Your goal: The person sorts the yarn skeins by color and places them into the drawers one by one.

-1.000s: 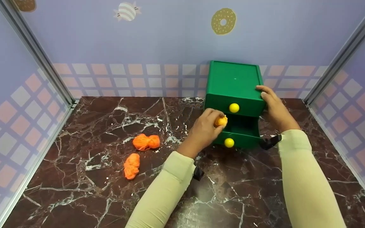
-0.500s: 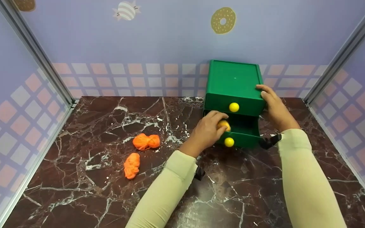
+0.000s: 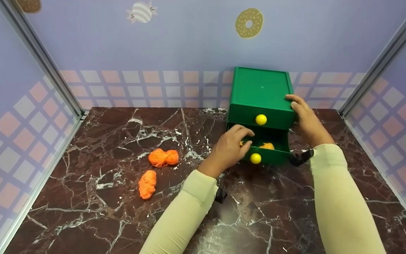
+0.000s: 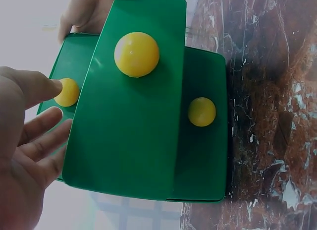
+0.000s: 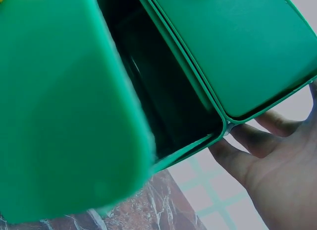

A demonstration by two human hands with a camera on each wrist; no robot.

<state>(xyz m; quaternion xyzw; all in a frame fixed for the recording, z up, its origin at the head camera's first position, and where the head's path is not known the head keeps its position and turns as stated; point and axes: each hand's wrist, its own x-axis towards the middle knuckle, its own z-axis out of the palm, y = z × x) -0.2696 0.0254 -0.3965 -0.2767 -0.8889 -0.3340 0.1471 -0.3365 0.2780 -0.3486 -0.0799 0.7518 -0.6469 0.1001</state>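
My left hand (image 3: pixel 229 148) hovers at the left end of a pulled-out drawer (image 3: pixel 277 153) in a small green drawer unit (image 3: pixel 263 88). Its fingers are spread and hold nothing in the left wrist view. A yellow-orange yarn bundle (image 3: pixel 267 145) lies in the drawer, partly hidden by the drawer front. Another bit of yellow-orange (image 3: pixel 241 143) shows beside the left fingers. My right hand (image 3: pixel 308 121) rests against the unit's right side, with fingertips on its top edge. In the right wrist view its fingers (image 5: pixel 237 160) touch the green side wall.
Two bright orange yarn bundles (image 3: pixel 163 157) (image 3: pixel 147 184) lie on the dark marbled table (image 3: pixel 93 211), left of the left arm. Round yellow knobs (image 3: pixel 261 119) stick out from the drawer fronts. A patterned wall (image 3: pixel 189 46) stands behind the unit.
The yellow-orange yarn bundle went from my left hand's grasp down into the pulled-out drawer, and the fingers let it go. My right hand stayed on the unit's side.
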